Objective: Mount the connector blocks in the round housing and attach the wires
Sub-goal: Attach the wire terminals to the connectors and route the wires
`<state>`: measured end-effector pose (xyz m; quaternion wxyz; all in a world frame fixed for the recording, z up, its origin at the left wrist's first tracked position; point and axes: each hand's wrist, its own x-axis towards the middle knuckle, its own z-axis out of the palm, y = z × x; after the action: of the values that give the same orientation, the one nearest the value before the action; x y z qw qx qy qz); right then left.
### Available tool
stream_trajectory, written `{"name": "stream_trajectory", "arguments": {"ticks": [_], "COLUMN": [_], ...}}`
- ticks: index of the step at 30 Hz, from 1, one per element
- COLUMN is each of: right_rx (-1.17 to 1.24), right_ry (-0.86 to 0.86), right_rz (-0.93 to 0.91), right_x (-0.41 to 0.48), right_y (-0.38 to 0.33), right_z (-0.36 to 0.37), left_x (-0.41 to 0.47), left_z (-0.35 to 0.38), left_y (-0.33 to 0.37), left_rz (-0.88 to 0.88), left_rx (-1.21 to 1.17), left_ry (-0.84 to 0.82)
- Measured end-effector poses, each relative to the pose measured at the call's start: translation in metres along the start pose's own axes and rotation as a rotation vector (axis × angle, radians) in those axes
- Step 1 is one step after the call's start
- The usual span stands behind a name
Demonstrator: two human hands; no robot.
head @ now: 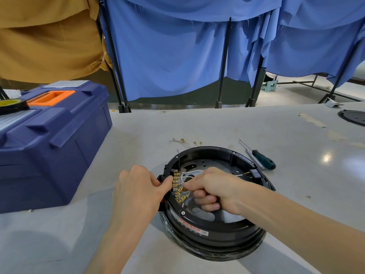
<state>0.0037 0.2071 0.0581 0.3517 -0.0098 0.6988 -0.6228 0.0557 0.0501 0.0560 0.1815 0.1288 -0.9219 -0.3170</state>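
Brass terminals line up just left of the right hand, which pinches a wire. Left hand grips the housing.

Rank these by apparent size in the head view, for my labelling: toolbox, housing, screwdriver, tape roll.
1. Toolbox
2. Housing
3. Screwdriver and tape roll: unranked, since the frame edge cuts off the tape roll.

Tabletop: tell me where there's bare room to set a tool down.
Free: the table strip between toolbox and round housing, and the stretch right of the screwdriver. Crowded behind the housing, with loose terminals.
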Motion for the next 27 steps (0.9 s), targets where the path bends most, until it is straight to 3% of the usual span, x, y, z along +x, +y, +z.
{"name": "stream_trajectory", "arguments": {"ticks": [5, 10, 16, 23, 27], "right_rx": [-0.122, -0.056, -0.364, -0.303, -0.167], "right_ry": [0.023, 0.052, 0.103, 0.059, 0.152], "right_rz": [0.032, 0.012, -0.17, -0.1, -0.018], "right_x": [0.0, 0.003, -0.005, 0.003, 0.011], "right_y": [-0.006, -0.003, -0.004, -0.008, -0.005], "right_z": [0.0, 0.003, -0.005, 0.0, 0.007], "left_x": [0.0, 0.0, 0.0, -0.001, -0.001], "left_z": [0.0, 0.001, 0.001, 0.002, 0.002], "left_y": [0.001, 0.0, -0.001, -0.001, -0.001], "left_rz": [0.011, -0.001, 0.008, 0.019, 0.022], "left_rx": [0.017, 0.012, 0.012, 0.01, 0.01], "left_ry": [0.004, 0.003, 0.001, 0.008, 0.003]}}
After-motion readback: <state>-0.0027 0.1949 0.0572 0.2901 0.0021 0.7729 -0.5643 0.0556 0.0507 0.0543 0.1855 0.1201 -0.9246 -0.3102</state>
